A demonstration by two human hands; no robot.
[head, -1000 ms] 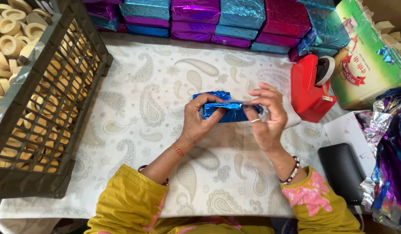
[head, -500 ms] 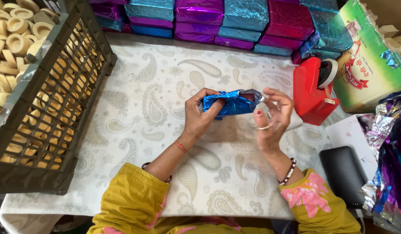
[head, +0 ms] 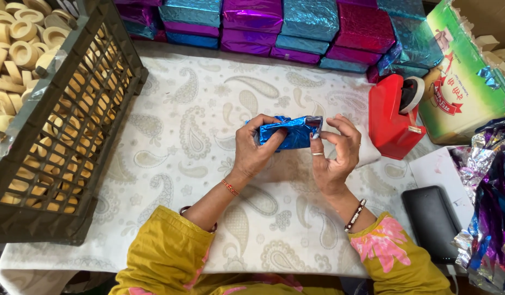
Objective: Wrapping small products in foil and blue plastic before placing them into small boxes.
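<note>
A small packet wrapped in shiny blue foil (head: pixel 289 133) is held just above the paisley-patterned tablecloth (head: pixel 170 136). My left hand (head: pixel 254 147) grips its left end from behind, fingers curled over the top. My right hand (head: pixel 334 150) pinches the packet's right end, where the foil edge sticks up; I cannot tell whether a strip of clear tape is on the fingertips.
A red tape dispenser (head: pixel 393 114) stands right of my hands. Stacked foil-wrapped packets in blue, purple and magenta (head: pixel 296 27) line the far edge. A dark crate of tan rings (head: pixel 50 125) fills the left. A green box (head: pixel 465 82), loose foil sheets (head: pixel 490 202) and a black phone (head: pixel 431 221) sit right.
The blue packet has been lifted and shifted slightly right, and my right hand has come back onto its right end after opening away from it half a second ago.
</note>
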